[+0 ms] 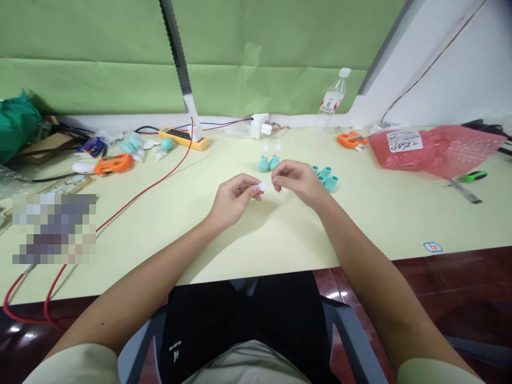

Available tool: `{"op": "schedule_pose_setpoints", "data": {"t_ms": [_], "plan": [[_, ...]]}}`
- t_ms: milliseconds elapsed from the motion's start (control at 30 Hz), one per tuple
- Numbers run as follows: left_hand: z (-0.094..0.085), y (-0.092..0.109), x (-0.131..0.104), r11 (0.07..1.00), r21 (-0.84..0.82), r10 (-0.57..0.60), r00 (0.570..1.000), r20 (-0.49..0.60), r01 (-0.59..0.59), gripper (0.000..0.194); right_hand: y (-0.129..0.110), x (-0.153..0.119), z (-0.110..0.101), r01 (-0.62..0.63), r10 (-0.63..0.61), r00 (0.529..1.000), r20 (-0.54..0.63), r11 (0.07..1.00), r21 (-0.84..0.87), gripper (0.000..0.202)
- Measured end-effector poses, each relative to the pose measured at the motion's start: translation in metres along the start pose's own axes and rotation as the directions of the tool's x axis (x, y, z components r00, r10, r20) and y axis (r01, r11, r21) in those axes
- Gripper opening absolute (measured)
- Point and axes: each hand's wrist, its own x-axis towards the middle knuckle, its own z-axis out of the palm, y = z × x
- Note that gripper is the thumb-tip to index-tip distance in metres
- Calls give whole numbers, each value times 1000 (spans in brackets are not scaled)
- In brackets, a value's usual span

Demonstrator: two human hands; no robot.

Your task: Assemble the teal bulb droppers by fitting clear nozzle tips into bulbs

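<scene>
My left hand [234, 200] is closed in a pinch around a small white translucent piece [262, 186], which sticks out past the fingertips. Just to its right, my right hand [298, 181] has thumb and fingers drawn together; what they hold, if anything, is too small to make out. The two hands are a short gap apart above the table. Behind them stand two teal bulbs with white pointed tips, a left bulb [263, 163] and a right bulb [274, 162]. Several teal open-ended cups [330, 183] sit beyond my right hand, partly hidden by it.
A pale yellow table [248, 245] spans the view. At the back are a clear bottle [332, 101], a white socket [260, 127] and a yellow multimeter [184, 138]. Orange cutters [352, 140] and a red bubble-wrap bag [424, 152] lie right. A red cable [148, 189] crosses the left.
</scene>
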Motion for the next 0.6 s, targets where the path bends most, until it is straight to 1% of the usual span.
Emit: {"op": "schedule_pose_setpoints", "data": {"t_ms": [33,67,100,133,167,233,333,400,433,467,500,533,600], "plan": [[0,-1,0,1000,12,-2,1000,-12,2,26,0,1,-7,39,-45,997,-68,996,-79,19],[0,-2,-1,1000,25,-7,1000,-29,8,26,0,1,-14,61,-81,990,-112,983,-176,14],[-1,-3,-1,999,42,-15,999,-47,17,26,1,1,-20,69,-109,986,-125,955,-287,9],[-1,-5,-1,998,60,-27,998,-64,31,28,3,1,-25,69,-118,988,-96,911,-407,8],[-2,-7,-1,996,74,-40,996,-76,46,29,6,0,-30,66,-105,993,-47,858,-510,13],[-2,-9,-1,994,79,-67,994,-89,74,28,12,-1,-35,56,-27,998,55,756,-652,23],[-2,-10,1,995,26,-98,990,-98,101,25,20,-2,-36,46,105,983,148,645,-763,28],[-1,-9,2,994,-15,-107,990,-94,106,23,24,-2,-34,34,172,971,169,598,-801,25],[-1,-9,3,994,-30,-109,990,-89,107,24,25,-1,-33,24,190,967,169,593,-804,23],[0,-10,3,993,-42,-111,990,-82,108,25,25,0,-32,14,193,967,167,612,-791,20],[0,-11,4,993,-53,-111,991,-75,108,26,25,0,-30,8,179,970,166,655,-756,17],[0,-12,4,993,-61,-109,992,-69,105,28,24,1,-27,9,150,974,168,718,-696,16],[-1,-15,4,993,-71,-102,993,-53,99,30,20,0,-20,27,71,982,173,862,-506,19]]}}
